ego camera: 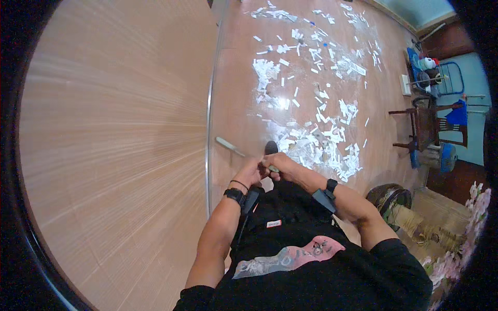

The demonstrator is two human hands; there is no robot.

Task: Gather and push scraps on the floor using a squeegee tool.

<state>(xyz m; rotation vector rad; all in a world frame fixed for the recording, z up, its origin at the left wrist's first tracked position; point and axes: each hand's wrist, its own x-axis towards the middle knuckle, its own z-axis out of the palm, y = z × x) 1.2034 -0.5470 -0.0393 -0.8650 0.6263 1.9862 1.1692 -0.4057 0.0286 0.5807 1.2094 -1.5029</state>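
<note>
Close together in front of my waist, my left hand (253,172) and my right hand (281,164) both grip a pale, slim pole (230,146). One end of it reaches out to the left beyond my left hand; a short piece shows by my right fingers. What the pole belongs to cannot be made out. Strewn over the floor ahead are many white paper scraps (266,72), with a dense heap (311,145) just beyond my dark shoe (271,147). The scraps lie apart from both hands.
A wood-toned panel (116,136) with metal trim (209,105) runs along the left. On the right stand a blue trolley (462,77) carrying items, a wooden chair (426,126) and a blue-lidded container (448,157). A dark round pot (383,196) and pink flowers (476,212) are nearer me.
</note>
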